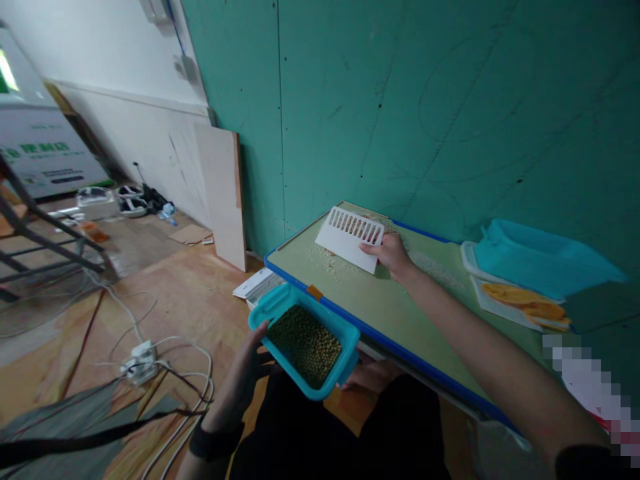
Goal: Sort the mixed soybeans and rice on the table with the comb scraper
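My left hand (pixel 250 353) grips the near-left side of a blue plastic container (pixel 345 365), thumb on its rim. Inside lie green beans (pixel 295 327) and yellowish beans (pixel 317 353), mostly side by side. The container is held beside the table's near edge, above my lap. My right hand (pixel 393 255) is closed on the right end of a white slotted plastic board (pixel 345 247), tilted over the table (pixel 360 300). Pale grains (pixel 327 263) lie scattered on the tabletop around the board; some reddish-brown bits show through its slots.
At the table's right stand a larger blue bin (pixel 540 260) and orange-yellow gloves (pixel 525 303) on a white tray. A green wall (pixel 375 120) rises behind the table. On the floor at left are a power strip (pixel 140 363), loose cables and a metal-framed stool (pixel 45 233).
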### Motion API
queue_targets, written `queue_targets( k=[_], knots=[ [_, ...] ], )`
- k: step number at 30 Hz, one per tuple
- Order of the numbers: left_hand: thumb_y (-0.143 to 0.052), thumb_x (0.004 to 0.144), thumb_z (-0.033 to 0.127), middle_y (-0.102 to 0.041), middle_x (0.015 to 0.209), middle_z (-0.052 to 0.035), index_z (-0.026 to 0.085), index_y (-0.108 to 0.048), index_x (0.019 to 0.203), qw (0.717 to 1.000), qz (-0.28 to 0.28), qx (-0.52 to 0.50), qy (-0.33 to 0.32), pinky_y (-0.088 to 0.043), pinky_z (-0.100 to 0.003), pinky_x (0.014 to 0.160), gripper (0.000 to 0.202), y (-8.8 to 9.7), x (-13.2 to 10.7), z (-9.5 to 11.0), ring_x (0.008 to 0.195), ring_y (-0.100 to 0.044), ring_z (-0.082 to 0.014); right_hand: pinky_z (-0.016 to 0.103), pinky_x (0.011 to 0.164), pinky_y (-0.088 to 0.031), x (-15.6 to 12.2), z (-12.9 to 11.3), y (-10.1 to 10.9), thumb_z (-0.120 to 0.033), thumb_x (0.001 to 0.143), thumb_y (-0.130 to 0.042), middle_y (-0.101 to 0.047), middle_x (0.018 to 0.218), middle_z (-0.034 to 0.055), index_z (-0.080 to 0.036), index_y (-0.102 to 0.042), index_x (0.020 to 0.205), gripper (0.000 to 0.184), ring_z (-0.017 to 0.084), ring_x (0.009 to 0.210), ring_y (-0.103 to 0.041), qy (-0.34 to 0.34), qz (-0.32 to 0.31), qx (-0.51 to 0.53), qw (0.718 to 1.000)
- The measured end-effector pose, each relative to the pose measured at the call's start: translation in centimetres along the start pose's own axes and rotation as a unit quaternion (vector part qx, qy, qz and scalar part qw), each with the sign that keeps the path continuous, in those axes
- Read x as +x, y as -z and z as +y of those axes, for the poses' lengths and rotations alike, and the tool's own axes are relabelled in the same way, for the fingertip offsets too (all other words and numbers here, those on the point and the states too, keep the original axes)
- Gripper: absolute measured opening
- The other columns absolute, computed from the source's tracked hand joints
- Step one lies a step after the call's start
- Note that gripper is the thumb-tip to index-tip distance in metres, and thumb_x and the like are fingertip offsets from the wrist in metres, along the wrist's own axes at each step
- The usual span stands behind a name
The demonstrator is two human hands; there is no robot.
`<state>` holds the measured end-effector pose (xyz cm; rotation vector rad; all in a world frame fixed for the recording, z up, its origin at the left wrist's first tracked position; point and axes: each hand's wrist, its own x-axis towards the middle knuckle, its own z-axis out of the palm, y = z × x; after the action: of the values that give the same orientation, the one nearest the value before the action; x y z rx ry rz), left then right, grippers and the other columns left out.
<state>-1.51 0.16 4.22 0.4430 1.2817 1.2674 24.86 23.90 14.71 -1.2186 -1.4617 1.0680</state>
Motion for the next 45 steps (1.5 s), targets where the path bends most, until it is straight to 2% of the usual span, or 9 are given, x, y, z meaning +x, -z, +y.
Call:
queue_targets(
  k=[5,10,14,19,23,31,39,42,45],
  knots=[
    [-0.068,0.078,0.066,-0.076,0.112,-0.0115,0.024,-0.069,0.120,0.999,0.022,0.000,0.025,-0.059,-0.039,0.069,0.060,0.1,0.3,0.0,0.094,-0.074,-0.0328,0.037,0.075,-0.058,-0.3,-0.1,-0.1,-0.023,0.054,-0.084,-0.077,0.080,0.0037,-0.019,-0.073,0.077,0.027,0.024,0.080,-0.072,-0.067,-0.031,0.053,0.996],
    [-0.070,0.075,0.069,-0.077,0.105,-0.0111,0.026,-0.069,0.124,0.999,0.029,0.003,0.032,-0.058,-0.043,0.072,0.065,0.0,0.4,0.3,0.095,-0.073,-0.0350,0.039,0.075,-0.059,-0.6,-0.1,-0.3,-0.022,0.061,-0.084,-0.078,0.080,0.0044,-0.020,-0.073,0.084,0.026,0.025,0.082,-0.073,-0.071,-0.063,0.059,0.994],
    [-0.070,0.076,0.068,-0.077,0.105,-0.0113,0.025,-0.070,0.122,0.999,0.030,0.003,0.035,-0.059,-0.045,0.075,0.063,0.0,0.4,0.3,0.096,-0.073,-0.0359,0.037,0.069,-0.058,-0.8,-0.2,-0.4,-0.022,0.061,-0.084,-0.077,0.076,0.0042,-0.019,-0.073,0.085,0.026,0.023,0.072,-0.071,-0.089,-0.091,0.063,0.990],
    [-0.070,0.076,0.068,-0.077,0.104,-0.0100,0.025,-0.071,0.120,0.999,0.027,0.001,0.024,-0.058,-0.044,0.074,0.061,0.1,0.4,0.2,0.096,-0.072,-0.0357,0.030,0.059,-0.055,-1.4,-0.8,-0.8,-0.015,0.057,-0.080,-0.078,0.075,0.0033,-0.018,-0.073,0.081,0.025,0.018,0.063,-0.068,-0.151,-0.077,0.091,0.981],
    [-0.070,0.074,0.068,-0.077,0.099,-0.0105,0.024,-0.073,0.106,0.999,0.032,0.001,0.020,-0.058,-0.041,0.070,0.055,0.3,0.5,0.3,0.095,-0.073,-0.0339,0.029,0.057,-0.055,-1.6,-1.0,-0.8,-0.012,0.055,-0.079,-0.079,0.077,0.0032,-0.018,-0.073,0.080,0.026,0.019,0.062,-0.068,-0.152,-0.075,0.110,0.979],
    [-0.073,0.070,0.070,-0.077,0.096,-0.0106,0.023,-0.073,0.100,0.999,0.034,0.002,0.019,-0.059,-0.036,0.065,0.055,0.4,0.7,0.3,0.097,-0.073,-0.0331,0.030,0.055,-0.055,-2.4,-0.6,-0.3,-0.016,0.053,-0.082,-0.079,0.075,0.0051,-0.019,-0.073,0.076,0.024,0.020,0.060,-0.068,-0.156,-0.086,0.099,0.979],
    [-0.072,0.072,0.069,-0.076,0.105,-0.0115,0.023,-0.072,0.106,0.999,0.033,-0.004,0.006,-0.060,-0.037,0.064,0.057,0.3,0.7,0.3,0.099,-0.073,-0.0346,0.035,0.069,-0.057,-3.1,-0.9,0.0,-0.015,0.055,-0.082,-0.079,0.080,0.0058,-0.018,-0.074,0.082,0.028,0.022,0.069,-0.070,-0.147,-0.107,0.105,0.978],
    [-0.069,0.077,0.066,-0.075,0.112,-0.0116,0.022,-0.071,0.109,1.000,0.019,-0.004,-0.009,-0.061,-0.037,0.066,0.054,0.4,0.5,0.3,0.097,-0.073,-0.0327,0.034,0.064,-0.055,-3.4,-1.0,-0.1,-0.017,0.056,-0.082,-0.078,0.078,0.0057,-0.018,-0.074,0.081,0.026,0.021,0.065,-0.068,-0.163,-0.101,0.098,0.977],
    [-0.066,0.083,0.062,-0.072,0.123,-0.0117,0.021,-0.067,0.119,1.000,-0.002,-0.013,-0.027,-0.061,-0.037,0.067,0.055,0.5,0.3,0.3,0.092,-0.074,-0.0294,0.033,0.062,-0.055,-3.9,-1.1,-0.2,-0.017,0.056,-0.082,-0.079,0.080,0.0063,-0.018,-0.074,0.080,0.025,0.021,0.065,-0.068,-0.168,-0.100,0.097,0.976]
  ],
)
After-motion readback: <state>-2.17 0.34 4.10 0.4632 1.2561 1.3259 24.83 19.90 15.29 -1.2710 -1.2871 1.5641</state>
